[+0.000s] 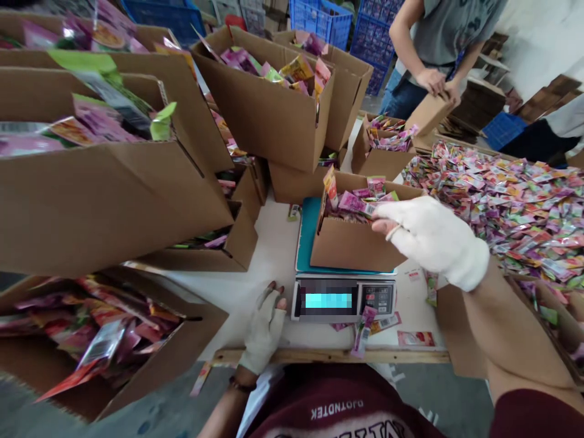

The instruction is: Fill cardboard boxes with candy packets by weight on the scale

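Note:
My right hand, in a white glove, reaches over a small open cardboard box of snack packets. Its thumb and fingers close on the end of a purple packet at the box's top. The box stands on the teal pan of a digital scale, whose lit display is blurred out. Left of the scale, my left hand lies on the white table, gloved with bare fingertips, fingers loosely extended and holding nothing. Several loose packets lie by the scale's front edge.
Large packet-filled boxes are stacked at left, with another box below them. More boxes stand behind the scale. A wide heap of packets covers the right side. Across the table, a co-worker handles a cardboard box.

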`<act>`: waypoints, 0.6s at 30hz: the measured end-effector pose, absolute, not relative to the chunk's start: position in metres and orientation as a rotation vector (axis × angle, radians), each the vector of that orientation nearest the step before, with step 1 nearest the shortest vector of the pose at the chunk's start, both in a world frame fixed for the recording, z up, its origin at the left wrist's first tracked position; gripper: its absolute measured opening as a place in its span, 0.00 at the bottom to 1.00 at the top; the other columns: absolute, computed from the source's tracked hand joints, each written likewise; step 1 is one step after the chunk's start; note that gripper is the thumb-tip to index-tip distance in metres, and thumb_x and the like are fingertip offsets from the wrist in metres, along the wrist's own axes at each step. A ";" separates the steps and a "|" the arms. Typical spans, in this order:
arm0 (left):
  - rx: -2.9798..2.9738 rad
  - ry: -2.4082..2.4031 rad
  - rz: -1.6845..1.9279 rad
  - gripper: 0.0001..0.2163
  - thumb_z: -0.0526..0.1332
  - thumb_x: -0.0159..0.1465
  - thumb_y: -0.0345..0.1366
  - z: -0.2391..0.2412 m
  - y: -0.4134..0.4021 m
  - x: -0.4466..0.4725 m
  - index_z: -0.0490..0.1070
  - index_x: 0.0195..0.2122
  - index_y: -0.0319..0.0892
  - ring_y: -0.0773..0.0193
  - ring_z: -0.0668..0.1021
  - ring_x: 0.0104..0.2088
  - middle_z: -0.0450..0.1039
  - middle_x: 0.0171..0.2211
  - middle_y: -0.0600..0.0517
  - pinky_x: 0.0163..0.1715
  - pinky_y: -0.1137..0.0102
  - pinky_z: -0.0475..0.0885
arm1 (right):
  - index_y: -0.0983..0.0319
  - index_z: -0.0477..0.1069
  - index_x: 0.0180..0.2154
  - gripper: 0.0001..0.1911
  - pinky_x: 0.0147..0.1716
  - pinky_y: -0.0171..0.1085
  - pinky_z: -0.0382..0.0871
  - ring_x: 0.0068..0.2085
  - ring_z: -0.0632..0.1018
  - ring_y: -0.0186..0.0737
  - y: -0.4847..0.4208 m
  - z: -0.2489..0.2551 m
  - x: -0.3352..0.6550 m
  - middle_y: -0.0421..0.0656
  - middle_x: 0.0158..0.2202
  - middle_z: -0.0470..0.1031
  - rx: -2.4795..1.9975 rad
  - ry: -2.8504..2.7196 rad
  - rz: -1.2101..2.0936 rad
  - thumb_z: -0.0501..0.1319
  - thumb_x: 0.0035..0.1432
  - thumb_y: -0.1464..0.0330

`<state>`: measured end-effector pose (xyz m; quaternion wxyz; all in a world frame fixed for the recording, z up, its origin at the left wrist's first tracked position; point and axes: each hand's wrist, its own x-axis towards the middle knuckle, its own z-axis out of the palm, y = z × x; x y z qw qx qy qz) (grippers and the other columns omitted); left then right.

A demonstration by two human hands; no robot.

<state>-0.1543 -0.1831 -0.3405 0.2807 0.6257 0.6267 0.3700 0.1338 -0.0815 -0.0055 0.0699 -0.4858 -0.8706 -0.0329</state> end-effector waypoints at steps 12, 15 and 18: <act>1.660 1.659 1.011 0.22 0.51 0.72 0.48 -0.335 -0.184 -0.152 0.74 0.57 0.39 0.48 0.72 0.66 0.71 0.63 0.38 0.69 0.51 0.66 | 0.61 0.78 0.41 0.09 0.44 0.40 0.73 0.40 0.80 0.42 -0.044 -0.024 0.138 0.43 0.40 0.81 -1.375 -2.409 0.294 0.60 0.65 0.66; 1.670 1.651 1.007 0.22 0.51 0.72 0.48 -0.334 -0.184 -0.152 0.73 0.57 0.38 0.48 0.71 0.66 0.71 0.63 0.37 0.69 0.52 0.65 | 0.60 0.74 0.49 0.12 0.40 0.40 0.74 0.36 0.79 0.41 -0.060 -0.019 0.146 0.44 0.39 0.79 -1.380 -2.156 0.276 0.56 0.69 0.64; 1.678 1.641 0.977 0.23 0.50 0.73 0.47 -0.332 -0.185 -0.151 0.72 0.57 0.37 0.48 0.70 0.67 0.69 0.64 0.37 0.69 0.51 0.65 | 0.59 0.71 0.50 0.10 0.40 0.41 0.75 0.36 0.80 0.41 -0.077 -0.011 0.146 0.44 0.38 0.78 -1.349 -2.052 0.150 0.55 0.71 0.67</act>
